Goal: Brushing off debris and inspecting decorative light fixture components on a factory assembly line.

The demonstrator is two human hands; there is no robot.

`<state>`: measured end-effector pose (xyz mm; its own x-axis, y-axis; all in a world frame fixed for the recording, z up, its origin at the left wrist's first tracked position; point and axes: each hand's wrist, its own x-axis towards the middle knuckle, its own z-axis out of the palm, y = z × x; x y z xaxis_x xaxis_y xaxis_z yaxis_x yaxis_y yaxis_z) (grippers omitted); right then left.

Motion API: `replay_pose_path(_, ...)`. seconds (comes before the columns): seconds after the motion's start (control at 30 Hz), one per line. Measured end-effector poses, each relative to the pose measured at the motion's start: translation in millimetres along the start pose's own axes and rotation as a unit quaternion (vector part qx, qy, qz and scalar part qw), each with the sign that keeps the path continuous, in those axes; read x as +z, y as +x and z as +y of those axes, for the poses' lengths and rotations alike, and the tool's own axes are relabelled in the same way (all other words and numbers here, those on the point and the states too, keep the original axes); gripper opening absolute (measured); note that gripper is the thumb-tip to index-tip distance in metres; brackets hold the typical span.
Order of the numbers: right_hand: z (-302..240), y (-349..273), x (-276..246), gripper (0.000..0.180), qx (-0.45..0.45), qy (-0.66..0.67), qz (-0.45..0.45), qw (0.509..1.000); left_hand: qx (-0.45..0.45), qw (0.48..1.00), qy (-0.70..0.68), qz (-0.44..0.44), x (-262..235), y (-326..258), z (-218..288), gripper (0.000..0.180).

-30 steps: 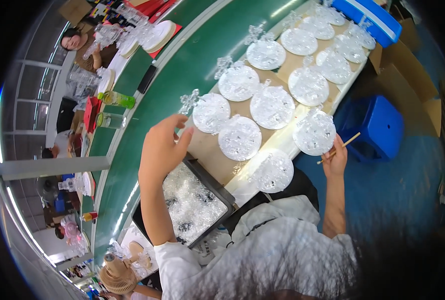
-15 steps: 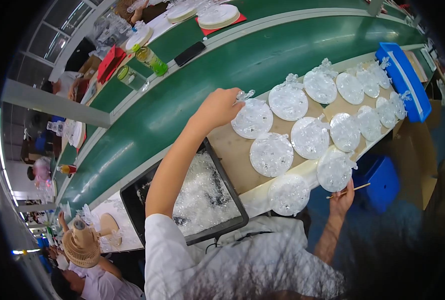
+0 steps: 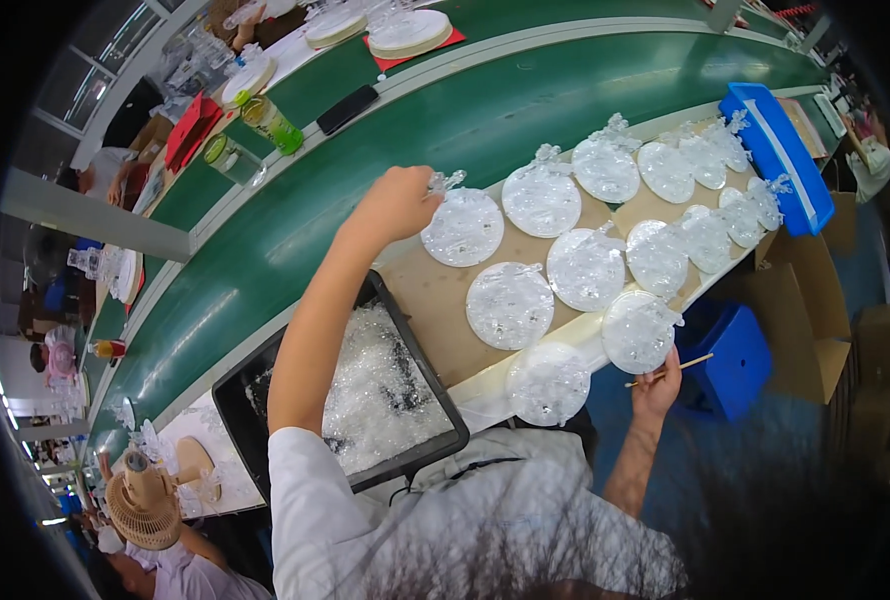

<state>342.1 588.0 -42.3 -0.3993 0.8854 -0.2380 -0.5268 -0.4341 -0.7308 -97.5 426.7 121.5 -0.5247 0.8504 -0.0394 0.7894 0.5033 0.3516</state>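
My left hand (image 3: pixel 400 207) is closed at the far left corner of the board, its fingertips on a small clear plastic figure (image 3: pixel 448 181). That figure sits at the edge of a round white disc (image 3: pixel 462 228) topped with clear pieces. Low on the right, my right hand (image 3: pixel 657 384) is closed around a thin wooden stick (image 3: pixel 687 366). Its fingers also touch the lower edge of another disc (image 3: pixel 640 333), which overhangs the table's near edge. Several similar discs stand in rows between my hands. Whether the left fingers lift the figure or only touch it, I cannot tell.
Left of the discs lies a black tray (image 3: pixel 443 400) of small clear pieces. A blue bin (image 3: pixel 787 165) bounds the board's far right end. A green conveyor (image 3: pixel 295 240) runs behind. Below on the right are a blue stool (image 3: pixel 735 365) and a cardboard box (image 3: pixel 805 320).
The whole scene has shifted slightly left in the picture. Both hands keep nearly the same places against the discs, the left on the clear figure, the right on the stick.
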Motion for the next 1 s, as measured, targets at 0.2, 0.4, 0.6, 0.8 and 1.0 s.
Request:
replay_pose_path(0.2,2.8,-2.0,-3.0,0.033,0.010,0.003,0.012,1.000,0.095,0.987,0.046,0.121,-19.1,31.3,55.8,0.063)
replay_pose_path(0.4,5.3,-2.1,-0.7,0.030,0.006,0.018,0.036,0.999,0.056,0.991,0.112,-0.046,10.1,97.6,107.7,0.052)
replay_pose_path(0.6,4.1,-3.4,1.7,0.030,0.004,0.034,0.062,0.998,0.140,0.981,0.132,-0.016,26.8,119.2,97.9,0.017)
replay_pose_path(0.8,5.6,-1.6,0.5,0.031,0.007,0.038,0.008,0.999,0.137,0.983,0.119,0.004,22.1,120.0,91.0,0.024)
replay_pose_path(1.0,6.0,-3.5,2.8,0.033,0.009,0.042,0.023,0.999,0.163,0.978,0.125,0.043,10.1,48.3,117.3,0.043)
